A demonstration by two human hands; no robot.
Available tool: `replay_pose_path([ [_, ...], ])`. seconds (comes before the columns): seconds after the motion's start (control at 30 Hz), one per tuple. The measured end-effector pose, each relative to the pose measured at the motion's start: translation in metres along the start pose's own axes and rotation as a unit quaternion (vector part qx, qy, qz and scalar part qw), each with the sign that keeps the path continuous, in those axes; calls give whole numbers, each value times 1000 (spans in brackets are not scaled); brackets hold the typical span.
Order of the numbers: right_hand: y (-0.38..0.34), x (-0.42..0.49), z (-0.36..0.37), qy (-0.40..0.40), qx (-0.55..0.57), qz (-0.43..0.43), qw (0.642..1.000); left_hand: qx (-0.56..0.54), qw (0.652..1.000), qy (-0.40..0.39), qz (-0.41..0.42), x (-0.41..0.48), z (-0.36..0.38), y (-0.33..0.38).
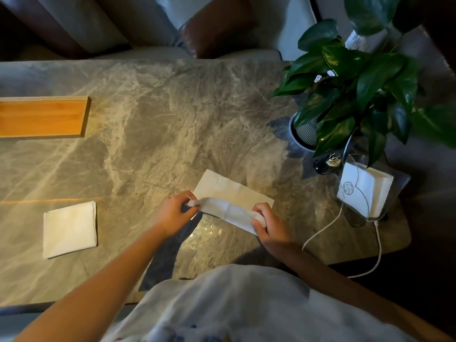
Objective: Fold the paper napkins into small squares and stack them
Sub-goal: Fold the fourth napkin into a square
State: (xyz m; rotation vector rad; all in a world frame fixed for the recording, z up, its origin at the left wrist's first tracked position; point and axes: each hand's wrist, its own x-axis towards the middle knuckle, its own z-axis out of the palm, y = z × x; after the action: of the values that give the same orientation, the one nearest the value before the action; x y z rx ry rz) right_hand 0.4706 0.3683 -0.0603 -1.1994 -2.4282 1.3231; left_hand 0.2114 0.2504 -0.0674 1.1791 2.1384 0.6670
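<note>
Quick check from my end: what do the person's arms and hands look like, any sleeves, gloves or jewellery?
Both forearms are bare up to the bottom edge of the picture, with no sleeves showing. The left hand and the right hand wear no gloves, and no rings, watch or bracelets are visible. The only clothing in view is a loose white top with small coloured prints.

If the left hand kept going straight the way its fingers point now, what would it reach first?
The left hand points rightward along the napkin that it pinches. Going on, it would likely meet the right hand holding the other end first; beyond that stands the napkin pack. Depth is hard to judge.
</note>
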Motion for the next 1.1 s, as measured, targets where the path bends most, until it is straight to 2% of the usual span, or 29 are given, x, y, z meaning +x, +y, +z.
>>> replay_pose_path([
  [0.07, 7, 0, 2, 10, 41, 42, 998, -2, 1000, 28, -9, -4, 3, -2],
  [0.23, 21, 4, 11, 54, 78, 116, 989, -41, 996, 25, -75, -10, 5, -11],
  [0.37, 16, 9, 14, 74, 84, 113, 987, -81, 992, 19, -100, -16, 4, -19],
  [0.6, 9, 19, 16, 75, 63, 122, 988, -88, 987, 33, -130, -23, 7, -33],
  [0.73, 5, 21, 16, 79, 47, 125, 988, -51, 987, 51, -144, -25, 7, -32],
  [0.8, 2, 19, 15, 109, 10, 105, 988, 3, 990, 83, -118, -28, 3, -30],
  [0.9, -5, 19, 12, 119, -84, 8, 989, 119, 988, 100, 11, -31, 3, -23],
  [1.0, -17, 28, 24, 1, -191, -97, 977, 204, 975, 3, 92, -28, 21, -6],
  [1.1, -23, 36, 45, -80, -259, -142, 952, 228, 966, -69, 104, -27, 44, 5],
])
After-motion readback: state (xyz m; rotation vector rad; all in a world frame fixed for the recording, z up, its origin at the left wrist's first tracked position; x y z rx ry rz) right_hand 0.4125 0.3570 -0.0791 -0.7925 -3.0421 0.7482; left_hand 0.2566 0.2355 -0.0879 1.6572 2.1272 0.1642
